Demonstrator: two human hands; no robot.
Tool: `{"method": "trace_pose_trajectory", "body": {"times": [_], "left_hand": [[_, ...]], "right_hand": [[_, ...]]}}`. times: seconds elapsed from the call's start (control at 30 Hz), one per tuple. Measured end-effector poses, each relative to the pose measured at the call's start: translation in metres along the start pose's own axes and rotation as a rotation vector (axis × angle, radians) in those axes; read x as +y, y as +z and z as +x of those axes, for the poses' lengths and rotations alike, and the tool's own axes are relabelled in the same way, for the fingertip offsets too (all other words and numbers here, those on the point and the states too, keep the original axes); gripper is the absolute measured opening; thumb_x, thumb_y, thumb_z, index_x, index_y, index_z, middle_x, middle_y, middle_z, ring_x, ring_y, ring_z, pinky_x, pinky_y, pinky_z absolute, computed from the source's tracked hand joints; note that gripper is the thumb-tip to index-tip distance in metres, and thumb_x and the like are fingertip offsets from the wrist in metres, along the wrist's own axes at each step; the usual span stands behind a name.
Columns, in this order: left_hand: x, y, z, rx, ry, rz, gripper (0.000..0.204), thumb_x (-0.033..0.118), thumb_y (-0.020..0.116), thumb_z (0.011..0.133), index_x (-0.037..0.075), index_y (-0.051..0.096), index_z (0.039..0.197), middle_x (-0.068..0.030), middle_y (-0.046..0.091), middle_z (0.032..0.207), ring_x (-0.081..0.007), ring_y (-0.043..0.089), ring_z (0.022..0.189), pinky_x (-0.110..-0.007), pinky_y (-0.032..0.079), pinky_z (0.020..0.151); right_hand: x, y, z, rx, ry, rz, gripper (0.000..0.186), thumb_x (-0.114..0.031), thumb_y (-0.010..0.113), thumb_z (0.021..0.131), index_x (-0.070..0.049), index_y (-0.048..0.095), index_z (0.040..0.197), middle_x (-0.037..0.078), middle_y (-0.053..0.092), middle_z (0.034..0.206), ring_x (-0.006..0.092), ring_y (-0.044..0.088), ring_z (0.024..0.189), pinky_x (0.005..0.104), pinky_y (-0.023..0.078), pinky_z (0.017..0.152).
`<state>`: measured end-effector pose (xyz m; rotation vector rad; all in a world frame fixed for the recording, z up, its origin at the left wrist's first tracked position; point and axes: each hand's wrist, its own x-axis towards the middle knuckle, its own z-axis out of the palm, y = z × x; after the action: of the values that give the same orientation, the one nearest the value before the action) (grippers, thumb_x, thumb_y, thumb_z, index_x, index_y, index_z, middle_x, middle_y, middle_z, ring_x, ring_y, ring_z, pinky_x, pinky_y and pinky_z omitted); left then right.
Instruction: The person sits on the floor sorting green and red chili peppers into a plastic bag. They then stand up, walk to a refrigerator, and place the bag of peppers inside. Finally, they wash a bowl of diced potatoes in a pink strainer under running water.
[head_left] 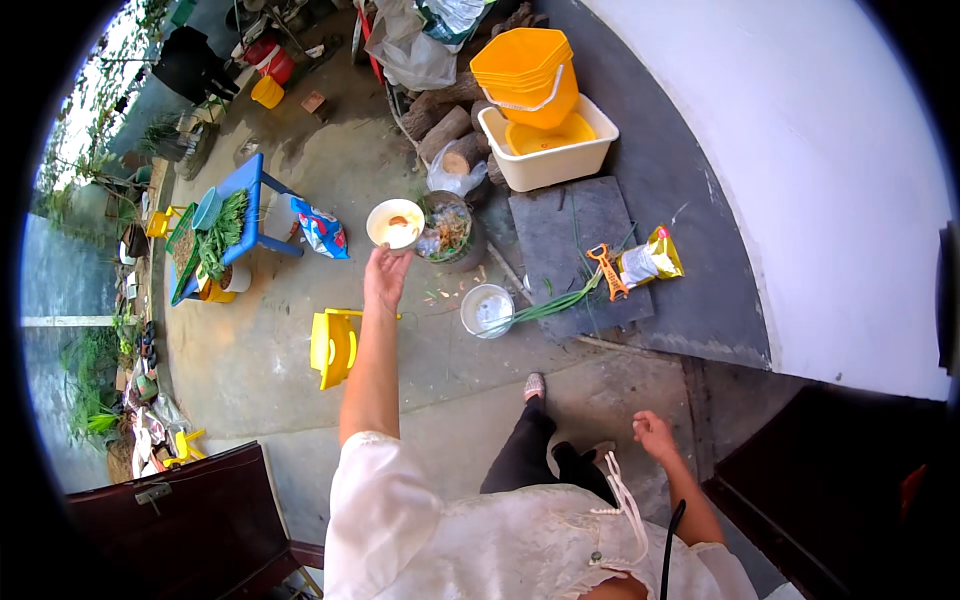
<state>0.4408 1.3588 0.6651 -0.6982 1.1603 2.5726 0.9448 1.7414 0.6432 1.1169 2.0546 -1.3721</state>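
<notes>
Left hand (388,262): fingers gripping white round bowl (386,231) at near rim; keep level
Right hand (654,435): loosely half-curled, seemingly empty

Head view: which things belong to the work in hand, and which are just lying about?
In hand or nearest:
bowl, held by the left hand
dark bucket, probably, beside the bowl in view

Apparently just lying about:
yellow stool
blue table
yellow buckets
logs

Black trousers (520,452) go with a white top (480,545) — short-sleeved, pale-corded.
</notes>
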Motion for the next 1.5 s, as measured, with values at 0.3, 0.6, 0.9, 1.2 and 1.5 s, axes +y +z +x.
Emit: {"method": "trace_pose_trajectory", "body": {"times": [0.3,0.6,0.9,1.2,1.5], "left_hand": [[-0.122,0.069,-0.206,-0.497,-0.209,0.149,0.040,0.003,0.057,0.079,0.002,0.045,0.118,-0.0132,0.055,0.120,-0.0282,0.055,0.113,-0.045,0.046,0.097],[-0.331,0.141,-0.427,-0.736,-0.521,0.610,0.040,0.002,0.062,0.075,-0.002,0.045,0.112,-0.0124,0.058,0.107,-0.0214,0.062,0.097,-0.041,0.054,0.086],[-0.400,0.176,-0.532,-0.842,-0.495,0.883,0.059,0.003,0.072,0.063,-0.005,0.043,0.114,-0.0142,0.056,0.102,-0.0213,0.059,0.089,-0.033,0.053,0.077],[-0.339,0.138,-0.473,-0.667,-0.457,0.844,0.053,0.001,0.066,0.070,-0.006,0.040,0.116,-0.0165,0.055,0.106,-0.0242,0.061,0.092,-0.034,0.056,0.077],[-0.161,0.081,-0.340,-0.346,-0.111,0.640,0.048,-0.001,0.068,0.070,-0.004,0.043,0.111,-0.0134,0.056,0.101,-0.0211,0.062,0.083,-0.034,0.056,0.071]], "right_hand": [[0.134,-0.021,-0.038,0.031,0.034,0.115,0.021,-0.019,0.060,0.087,-0.006,0.059,0.103,0.008,0.065,0.080,0.0155,0.062,0.065,0.0312,0.050,0.063],[0.159,-0.129,-0.146,0.369,-0.221,0.350,0.014,-0.014,0.057,0.088,-0.003,0.062,0.095,0.007,0.063,0.079,0.0148,0.060,0.064,0.0300,0.049,0.059],[0.080,-0.196,-0.175,0.619,-0.514,-0.262,0.032,-0.014,0.051,0.087,-0.005,0.048,0.117,0.017,0.052,0.119,0.0396,0.060,0.085,0.0497,0.049,0.072],[0.008,-0.149,-0.127,0.118,-0.470,-0.519,0.027,-0.016,0.056,0.081,-0.006,0.060,0.106,0.016,0.061,0.103,0.0353,0.061,0.093,0.0468,0.048,0.080],[-0.206,-0.010,-0.048,-0.032,-1.050,-0.706,0.015,-0.011,0.059,0.077,-0.006,0.064,0.091,0.014,0.061,0.092,0.0349,0.062,0.084,0.0456,0.050,0.070]]}}
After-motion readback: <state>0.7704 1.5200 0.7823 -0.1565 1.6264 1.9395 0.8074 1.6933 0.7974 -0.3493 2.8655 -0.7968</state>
